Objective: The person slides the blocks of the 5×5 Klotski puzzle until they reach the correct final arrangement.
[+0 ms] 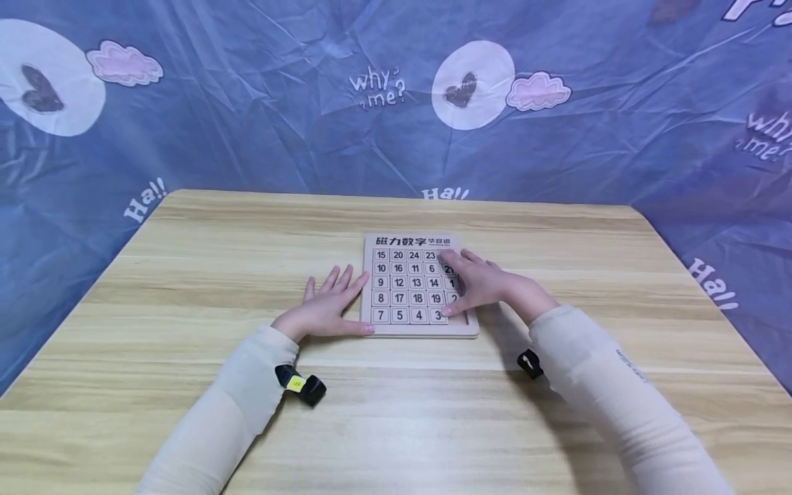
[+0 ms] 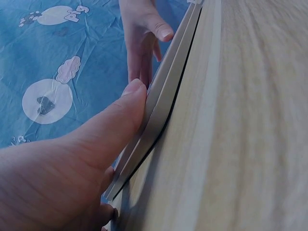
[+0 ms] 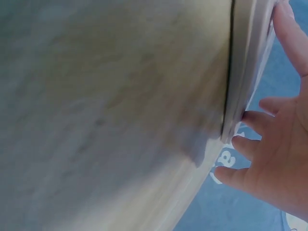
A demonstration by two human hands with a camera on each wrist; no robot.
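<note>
Legibly, board [image 1: 414, 331] headed 磁力数字, left grip [image 1: 324, 309] and right grip [image 1: 485, 282] touching it, fingers [image 1: 357, 287] apart, cloth [image 1: 247, 117] reading "Ha!!"

The puzzle board [image 1: 414, 331] lies on the table [image 1: 396, 426], toward its far edge, with number tiles [image 1: 416, 282] set in rows within it. The left hand [image 1: 328, 302] is at the board's left side and near left corner; the right hand [image 1: 485, 282] is over its right side. Behind the table hangs a cloth [image 1: 278, 124].
</note>
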